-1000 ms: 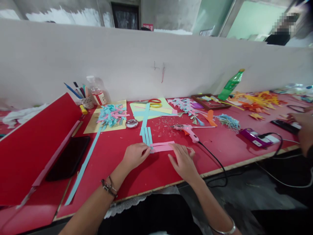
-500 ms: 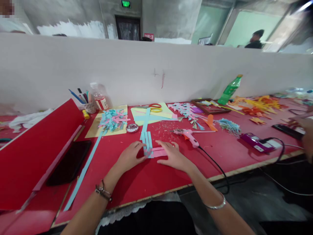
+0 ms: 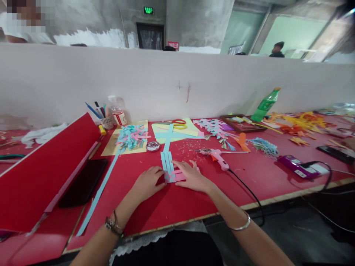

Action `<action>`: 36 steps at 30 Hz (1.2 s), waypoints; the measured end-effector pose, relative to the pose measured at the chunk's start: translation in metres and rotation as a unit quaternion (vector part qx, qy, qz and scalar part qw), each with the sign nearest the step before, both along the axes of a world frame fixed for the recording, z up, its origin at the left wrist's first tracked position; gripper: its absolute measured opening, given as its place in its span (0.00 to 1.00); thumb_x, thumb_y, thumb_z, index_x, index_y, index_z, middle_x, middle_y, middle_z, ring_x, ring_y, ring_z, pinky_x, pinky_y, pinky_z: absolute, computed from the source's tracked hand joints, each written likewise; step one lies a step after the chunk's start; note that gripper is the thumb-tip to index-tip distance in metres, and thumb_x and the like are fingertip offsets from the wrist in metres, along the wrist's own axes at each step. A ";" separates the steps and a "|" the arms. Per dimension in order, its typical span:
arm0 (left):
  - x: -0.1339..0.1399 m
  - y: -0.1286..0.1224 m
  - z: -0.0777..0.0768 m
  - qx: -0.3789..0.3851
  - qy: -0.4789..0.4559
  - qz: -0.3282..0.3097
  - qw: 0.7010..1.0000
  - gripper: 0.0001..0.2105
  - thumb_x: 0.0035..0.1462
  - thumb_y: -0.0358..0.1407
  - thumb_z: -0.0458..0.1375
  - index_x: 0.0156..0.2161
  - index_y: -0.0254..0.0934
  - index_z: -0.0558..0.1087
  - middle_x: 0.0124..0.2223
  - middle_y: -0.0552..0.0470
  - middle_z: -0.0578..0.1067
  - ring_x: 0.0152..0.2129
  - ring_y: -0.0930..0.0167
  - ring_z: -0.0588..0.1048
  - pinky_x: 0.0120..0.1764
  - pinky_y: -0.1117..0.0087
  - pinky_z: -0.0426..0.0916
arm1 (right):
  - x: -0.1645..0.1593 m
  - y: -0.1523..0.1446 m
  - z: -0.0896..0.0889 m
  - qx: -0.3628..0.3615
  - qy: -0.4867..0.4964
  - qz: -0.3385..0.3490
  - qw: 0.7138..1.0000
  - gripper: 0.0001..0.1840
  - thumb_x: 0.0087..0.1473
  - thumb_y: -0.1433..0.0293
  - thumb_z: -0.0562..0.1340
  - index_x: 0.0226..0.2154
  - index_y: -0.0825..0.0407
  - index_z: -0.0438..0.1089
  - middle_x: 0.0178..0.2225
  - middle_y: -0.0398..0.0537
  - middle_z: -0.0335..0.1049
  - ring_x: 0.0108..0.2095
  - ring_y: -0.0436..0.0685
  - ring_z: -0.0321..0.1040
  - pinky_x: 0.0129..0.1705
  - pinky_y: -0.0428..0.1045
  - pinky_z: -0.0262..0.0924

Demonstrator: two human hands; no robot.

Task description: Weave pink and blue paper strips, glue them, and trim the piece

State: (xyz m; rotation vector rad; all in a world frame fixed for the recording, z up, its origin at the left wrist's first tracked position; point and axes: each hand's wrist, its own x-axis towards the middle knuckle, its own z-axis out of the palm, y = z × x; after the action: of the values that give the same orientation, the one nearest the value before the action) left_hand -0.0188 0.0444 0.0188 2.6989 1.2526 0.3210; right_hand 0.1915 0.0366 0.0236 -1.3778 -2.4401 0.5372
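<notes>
Blue and pink paper strips (image 3: 168, 165) are woven together in a small check on the red table in front of me. At the left edge of the weave, my left hand (image 3: 149, 181) has its curved fingers and thumb holding it against the table. My right hand (image 3: 191, 176) straddles the pink paper strips (image 3: 179, 175) that stick out to the right, index finger above and thumb below, gripping them. Parts of the pink strips are hidden under these fingers. A long blue strip (image 3: 168, 138) runs away behind the weave.
A pink glue gun (image 3: 217, 155) with a black cord lies to the right. Scissors (image 3: 179, 124) rest on paper sheets behind. At left are a phone (image 3: 83, 184), a red board (image 3: 50, 173) and a long blue strip (image 3: 101, 192). A green bottle (image 3: 266, 105) leans at the back.
My right hand has shifted slightly left over the pink strips, closer to the weave. My left hand stays at the left edge. The camera view has moved a little.
</notes>
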 end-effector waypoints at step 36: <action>0.025 0.019 -0.003 -0.025 -0.028 -0.034 0.999 0.04 0.51 0.29 0.52 0.33 0.38 0.67 0.31 0.54 0.71 0.27 0.74 0.69 0.27 0.76 0.58 | -0.001 0.029 0.008 0.057 -0.055 0.094 0.992 0.08 0.49 0.69 0.56 0.35 0.52 0.67 0.36 0.48 0.66 0.39 0.56 0.62 0.44 0.53 0.45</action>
State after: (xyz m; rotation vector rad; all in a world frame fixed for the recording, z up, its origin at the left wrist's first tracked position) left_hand 0.0063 0.0636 0.0161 2.6645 1.1352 0.3505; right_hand 0.1910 0.0654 0.0315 -1.1679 -2.6612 0.3655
